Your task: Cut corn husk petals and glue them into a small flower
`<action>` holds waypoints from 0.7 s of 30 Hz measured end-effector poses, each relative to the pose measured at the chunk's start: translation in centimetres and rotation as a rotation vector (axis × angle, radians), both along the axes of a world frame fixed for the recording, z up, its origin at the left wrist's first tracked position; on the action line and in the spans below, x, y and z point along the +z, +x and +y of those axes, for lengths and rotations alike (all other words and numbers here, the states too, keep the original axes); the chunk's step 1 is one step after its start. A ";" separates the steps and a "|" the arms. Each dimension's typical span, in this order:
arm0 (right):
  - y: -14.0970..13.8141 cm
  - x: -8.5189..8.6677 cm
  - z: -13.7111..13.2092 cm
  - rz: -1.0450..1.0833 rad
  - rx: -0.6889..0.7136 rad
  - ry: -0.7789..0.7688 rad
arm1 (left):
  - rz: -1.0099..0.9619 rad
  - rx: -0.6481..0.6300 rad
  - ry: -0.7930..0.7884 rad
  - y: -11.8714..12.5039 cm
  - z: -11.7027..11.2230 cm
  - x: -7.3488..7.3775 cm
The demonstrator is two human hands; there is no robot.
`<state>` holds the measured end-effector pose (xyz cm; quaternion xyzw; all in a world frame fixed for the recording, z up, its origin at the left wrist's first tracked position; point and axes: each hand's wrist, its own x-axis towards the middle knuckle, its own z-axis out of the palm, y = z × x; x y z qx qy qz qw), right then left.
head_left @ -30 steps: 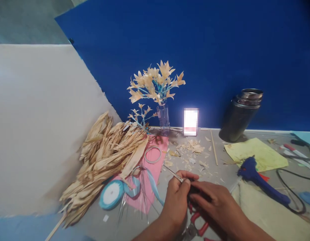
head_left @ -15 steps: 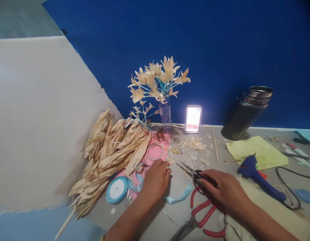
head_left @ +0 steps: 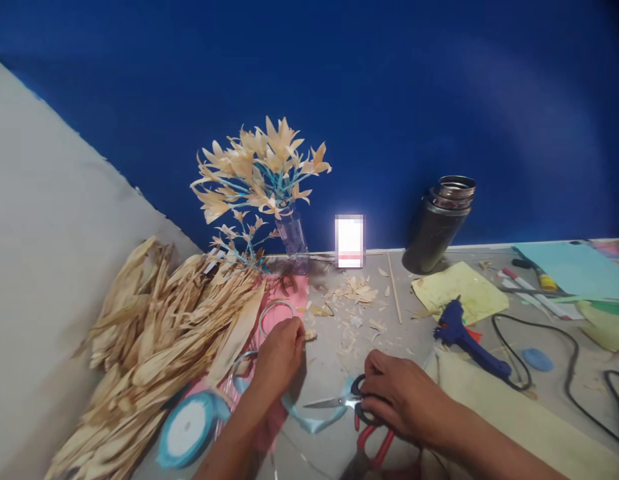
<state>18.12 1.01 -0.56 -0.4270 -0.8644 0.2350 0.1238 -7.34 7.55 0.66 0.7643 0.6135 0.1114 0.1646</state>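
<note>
My right hand is wrapped round the black handles of a small pair of scissors, whose blades point left. Under and beside the blades a light blue ribbon curls across the table. My left hand is closed in a pinch over the pink sheet; what its fingers hold, if anything, is hidden. A tan scrap shows right by its fingertips. Below my right hand lie red-handled scissors, partly out of view. The ribbon spool rests left of my left forearm.
Dried corn husks are heaped at left. Behind stand husk flowers in a clear vase, a bright blurred screen and a dark flask. A blue glue gun with a black cord lies at right, near yellow paper.
The view has turned right. My right hand has brought the small scissors lower and nearer, with their blades swung to point left. My left hand stays closed near the pink sheet.
</note>
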 end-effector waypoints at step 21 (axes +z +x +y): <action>3.3 -1.1 3.6 0.844 -0.765 0.019 | -0.041 -0.538 0.273 5.5 -1.4 -1.5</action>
